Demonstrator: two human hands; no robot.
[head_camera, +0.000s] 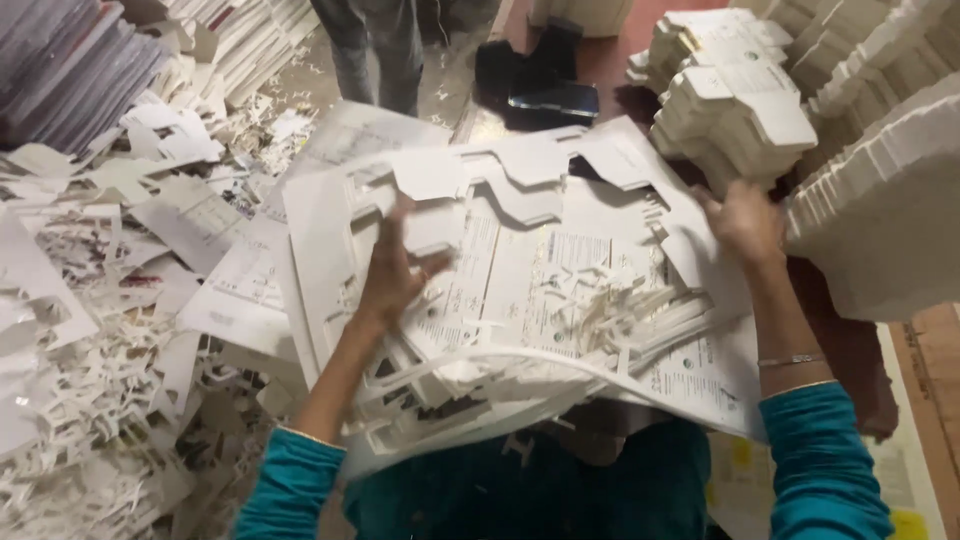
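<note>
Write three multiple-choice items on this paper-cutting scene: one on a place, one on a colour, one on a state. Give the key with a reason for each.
1. Where does the heap of white paper offcuts lie?
A. To the person's left
B. On top of the right-hand stacks
C. Behind the standing person

2. What colour are the person's sleeves?
A. Red
B. Teal
C. Yellow

3. What state is the die-cut printed sheet bundle in?
A. Rolled into a tube
B. Lying flat and untouched
C. Held up by both hands, bending, with loose strips hanging

Key:
1. A: the scraps cover the floor on the left side of the view, while neat stacks of cut carton blanks stand on the right.
2. B: both forearms wear teal cloth.
3. C: the left hand presses on the bundle's face and the right hand grips its right edge; the near edge curls down.
</note>
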